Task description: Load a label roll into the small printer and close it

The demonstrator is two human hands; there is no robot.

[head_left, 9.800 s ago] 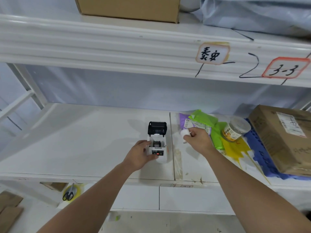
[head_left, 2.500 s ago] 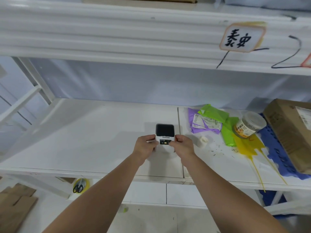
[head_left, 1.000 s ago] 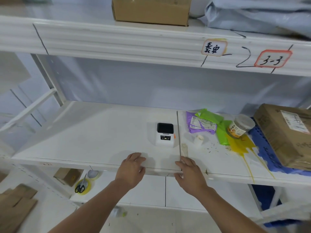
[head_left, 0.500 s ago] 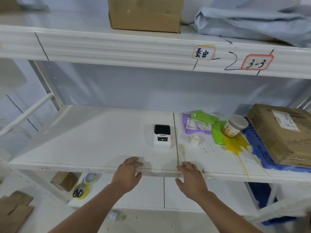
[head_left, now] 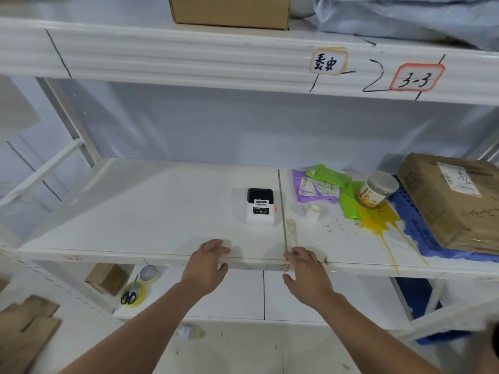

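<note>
The small white printer (head_left: 259, 209) with a black lid stands on the white shelf (head_left: 135, 211), its lid down. A small white roll (head_left: 312, 212) lies to its right on the shelf. My left hand (head_left: 206, 265) rests flat on the shelf's front edge, fingers spread, holding nothing. My right hand (head_left: 305, 273) rests on the same edge a little to the right, also empty. Both hands are well in front of the printer and apart from it.
Purple and green pouches (head_left: 321, 184), a jar (head_left: 376, 188) and a yellow bag (head_left: 378, 220) lie right of the printer. A cardboard box (head_left: 453, 201) sits on a blue tray at far right. Scissors (head_left: 129, 294) lie on the lower shelf. Another box (head_left: 229, 10) sits on the upper shelf.
Both hands left the closed printer and drew back to the shelf's front edge. Over the last second they have barely shifted; the view moved slightly.
</note>
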